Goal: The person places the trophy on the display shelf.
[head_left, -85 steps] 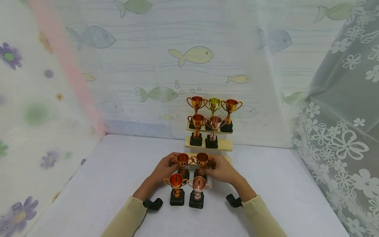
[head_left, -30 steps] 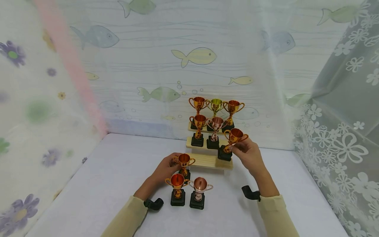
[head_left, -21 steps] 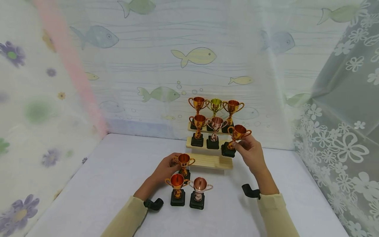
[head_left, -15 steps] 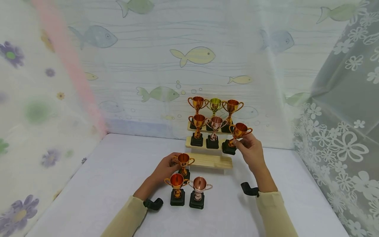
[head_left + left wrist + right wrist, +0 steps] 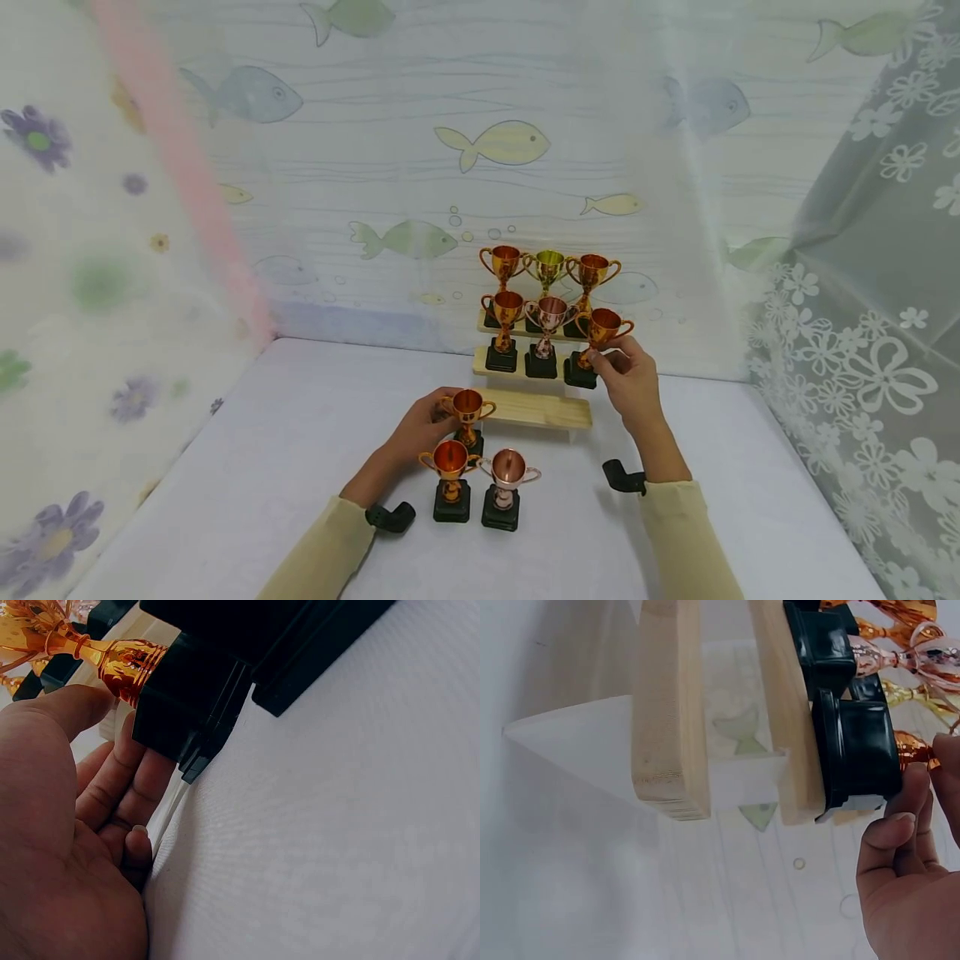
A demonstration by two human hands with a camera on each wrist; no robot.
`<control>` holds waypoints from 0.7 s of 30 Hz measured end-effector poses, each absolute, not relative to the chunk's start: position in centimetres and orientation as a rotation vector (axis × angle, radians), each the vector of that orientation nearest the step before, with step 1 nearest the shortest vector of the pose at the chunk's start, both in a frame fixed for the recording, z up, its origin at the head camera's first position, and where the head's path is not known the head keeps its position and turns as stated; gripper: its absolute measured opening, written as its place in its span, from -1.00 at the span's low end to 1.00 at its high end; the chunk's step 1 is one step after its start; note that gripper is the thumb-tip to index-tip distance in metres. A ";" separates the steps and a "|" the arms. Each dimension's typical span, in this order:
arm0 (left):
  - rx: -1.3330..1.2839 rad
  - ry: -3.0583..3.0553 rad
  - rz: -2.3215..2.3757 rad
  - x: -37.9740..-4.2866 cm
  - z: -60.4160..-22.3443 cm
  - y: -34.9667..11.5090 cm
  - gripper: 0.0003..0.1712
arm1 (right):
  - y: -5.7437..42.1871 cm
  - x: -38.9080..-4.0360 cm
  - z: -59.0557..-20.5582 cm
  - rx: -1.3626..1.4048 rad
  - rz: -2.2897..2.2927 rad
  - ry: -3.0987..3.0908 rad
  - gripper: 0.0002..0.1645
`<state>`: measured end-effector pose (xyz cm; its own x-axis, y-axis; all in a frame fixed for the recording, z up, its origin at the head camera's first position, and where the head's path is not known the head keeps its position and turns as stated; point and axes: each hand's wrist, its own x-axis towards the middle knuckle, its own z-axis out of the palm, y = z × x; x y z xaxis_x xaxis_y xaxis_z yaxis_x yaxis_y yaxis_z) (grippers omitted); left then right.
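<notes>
My right hand pinches the stem of an orange-gold trophy cup at the right end of the stand's middle step. In the right wrist view its black base lies against or very close to the wooden step; contact is hard to tell. Beside it stands a rose-gold trophy. Down on the table my left hand holds another orange-gold trophy, thumb by the stem and fingers behind the base. In front of that stand an orange-gold trophy and a rose-gold one.
Three trophies line the top step, the middle one yellow-gold. Another orange trophy stands at the middle step's left. The stand's bottom step is bare wood. Patterned curtains surround the white table.
My right hand has carried its trophy from the table up to the middle step, then slightly left and down beside the rose-gold trophy. The left hand stays on its trophy.
</notes>
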<state>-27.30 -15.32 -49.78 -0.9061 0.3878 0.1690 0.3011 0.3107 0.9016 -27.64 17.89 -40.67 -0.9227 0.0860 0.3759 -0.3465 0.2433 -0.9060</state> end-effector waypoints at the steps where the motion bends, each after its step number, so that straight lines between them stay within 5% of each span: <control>1: 0.656 2.478 1.678 -27.3 -49.8 -15.3 -0.54 | 17.9 -27.7 -40.7 0.231 1.733 -2.169 -0.76; 21: 0.638 2.486 1.671 -29.5 -53.2 -15.7 -0.52 | 17.4 -28.1 -41.0 0.234 1.753 -2.140 -0.73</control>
<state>-29.52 -15.71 -53.22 -0.9102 0.3809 0.1625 0.2943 0.3190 0.9009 -28.07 17.43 -41.02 -0.9204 0.0994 0.3782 -0.3512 0.2152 -0.9113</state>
